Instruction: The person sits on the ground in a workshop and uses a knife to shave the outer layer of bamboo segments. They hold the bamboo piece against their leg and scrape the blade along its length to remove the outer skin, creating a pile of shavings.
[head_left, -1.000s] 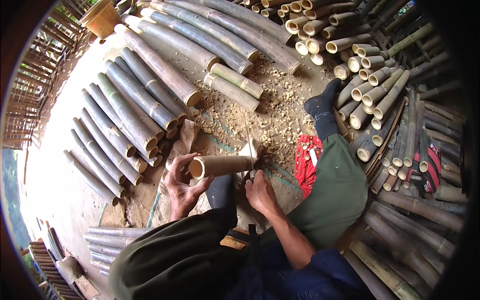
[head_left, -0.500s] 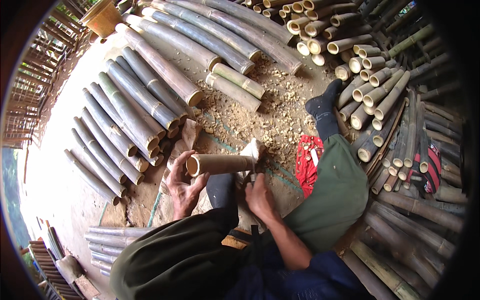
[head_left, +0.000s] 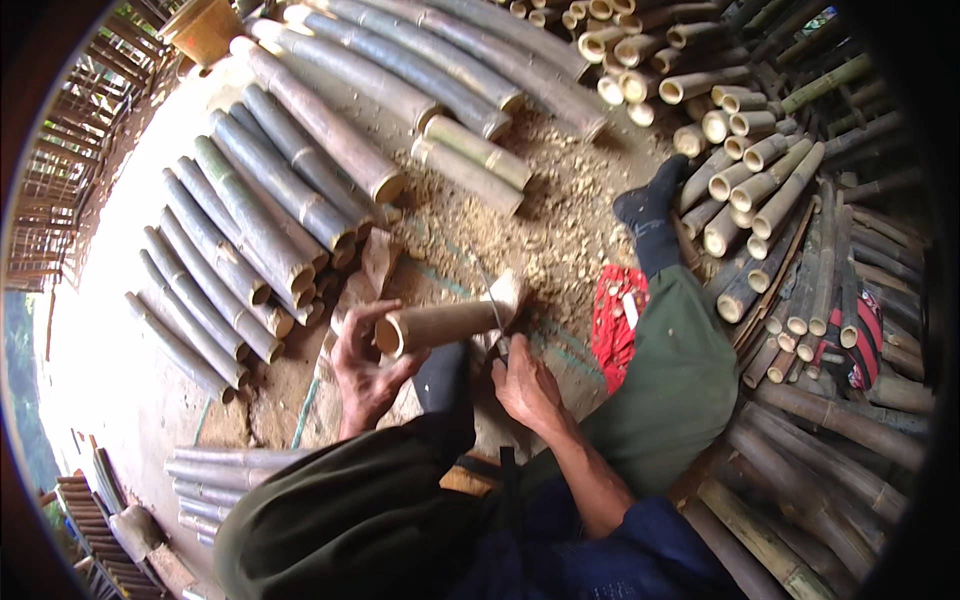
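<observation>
My left hand [head_left: 362, 372] is wrapped around the near, open end of a short bamboo tube [head_left: 445, 326], thumb below and fingers along its left side. The tube lies nearly level, its far end tilted slightly up against a pale, blunt piece [head_left: 509, 288] whose kind I cannot make out. In my closed right hand [head_left: 530, 385] is a knife [head_left: 493, 300], its thin blade crossing the tube's far end; the fist hides most of the handle. Under the tube is my dark-socked left foot [head_left: 443, 385].
Long bamboo poles [head_left: 310, 185] lie in rows ahead and to the left. Two short bamboo pieces [head_left: 470, 165] rest beside scattered wood chips [head_left: 570, 200]. Cut tubes [head_left: 755, 185] are stacked at the right. A red cloth [head_left: 615, 325] lies by my right leg. A bucket [head_left: 203, 32] stands far left.
The tube's far end has tipped upward and slightly left. The knife blade has swung up, so more of it shows beyond the tube. My right hand has shifted slightly.
</observation>
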